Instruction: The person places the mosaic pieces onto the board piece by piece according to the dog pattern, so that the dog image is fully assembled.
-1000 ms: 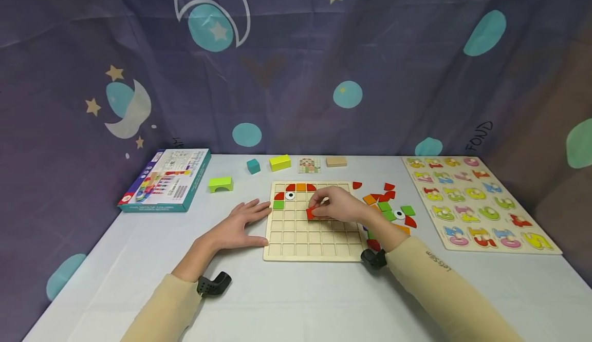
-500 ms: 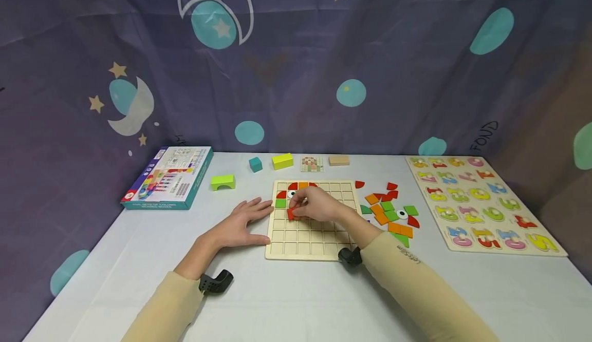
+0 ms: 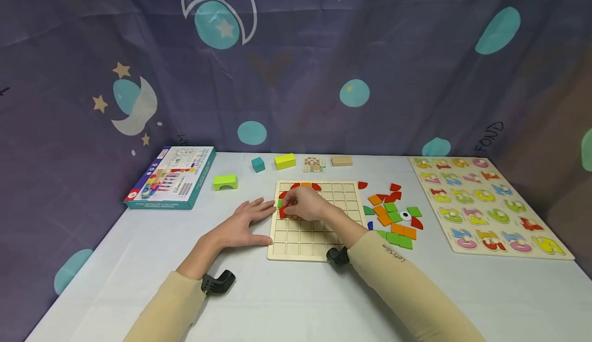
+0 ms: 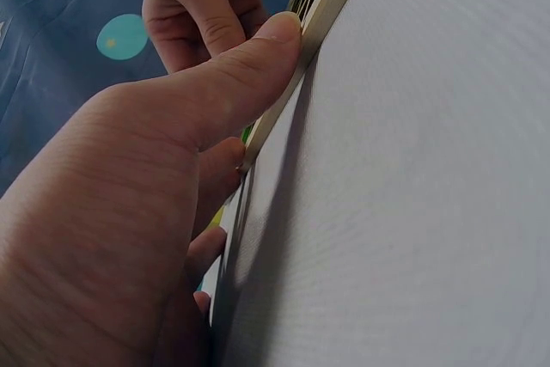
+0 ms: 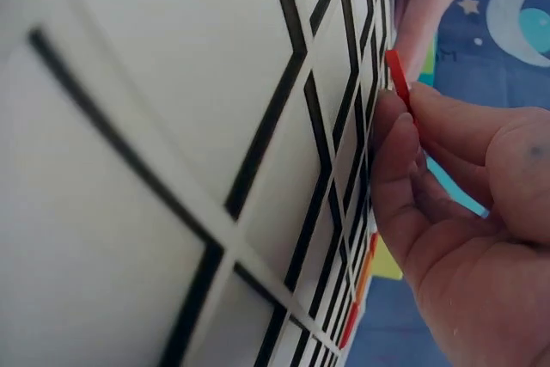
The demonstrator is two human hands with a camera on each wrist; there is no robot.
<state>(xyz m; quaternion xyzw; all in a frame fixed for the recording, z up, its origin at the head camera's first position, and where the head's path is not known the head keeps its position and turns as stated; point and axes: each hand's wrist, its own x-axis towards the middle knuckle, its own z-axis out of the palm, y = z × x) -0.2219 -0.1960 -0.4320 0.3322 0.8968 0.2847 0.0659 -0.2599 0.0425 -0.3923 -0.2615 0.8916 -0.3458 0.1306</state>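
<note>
A red tile (image 3: pixel 283 212) is pinched between the thumb and fingers of my right hand (image 3: pixel 305 204), at the left column of a wooden grid board (image 3: pixel 300 250). The right wrist view shows that red tile (image 5: pixel 398 79) standing edge-on at the fingertips, close to the grid. Along the board's top left lie red pieces, an orange one and a green tile (image 3: pixel 279 203), partly covered by the right hand. My left hand (image 3: pixel 238 226) rests spread on the table, its thumb and forefinger touching the board's left edge; in the left wrist view its thumb (image 4: pixel 258 53) presses that edge.
Loose red, orange and green pieces (image 3: pixel 393 216) with an eye tile (image 3: pixel 405 215) lie right of the board. A number puzzle (image 3: pixel 490 206) sits far right, a box (image 3: pixel 171 177) far left. Behind stand blocks (image 3: pixel 284 162) and a picture card (image 3: pixel 314 164); a green arch block (image 3: pixel 225 182) is left.
My right hand has carried the red tile leftward across the board to its left column. The left hand stays at the board's edge. The head view has shifted slightly.
</note>
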